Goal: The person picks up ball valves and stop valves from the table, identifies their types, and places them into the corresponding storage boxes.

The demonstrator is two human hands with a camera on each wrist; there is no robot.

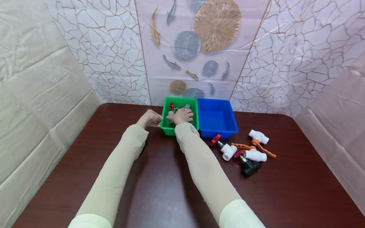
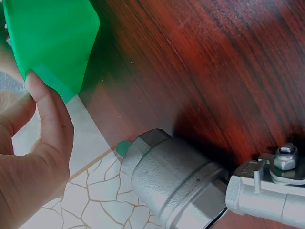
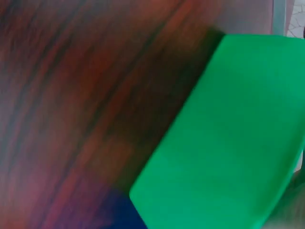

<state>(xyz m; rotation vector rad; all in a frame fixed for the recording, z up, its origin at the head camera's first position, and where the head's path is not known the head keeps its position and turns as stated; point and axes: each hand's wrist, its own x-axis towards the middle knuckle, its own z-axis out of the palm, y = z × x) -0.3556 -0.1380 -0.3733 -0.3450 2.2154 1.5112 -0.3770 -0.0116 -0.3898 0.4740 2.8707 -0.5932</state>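
Observation:
A green bin (image 1: 180, 100) stands against the back wall, holding a red-handled valve (image 1: 171, 106) and a pale grey fitting (image 1: 187, 106). At its left rim my left hand (image 1: 151, 118) pinches the edge between thumb and fingers, as the left wrist view shows. My right hand (image 1: 182, 116) is inside the bin over the fittings, its fingers spread and partly covering them. Only the bin's green side (image 3: 224, 129) fills the right wrist view, with the right hand's grip hidden. A blue bin (image 1: 216, 118) adjoins the green one on the right.
Right of the bins lie a white tee valve with red handle (image 1: 229, 152), white ball valves with orange levers (image 1: 255, 155) and a black valve (image 1: 250, 168). Metal fittings (image 2: 174, 179) are near the left wrist. Cloth-covered walls edge the brown table (image 1: 299, 177).

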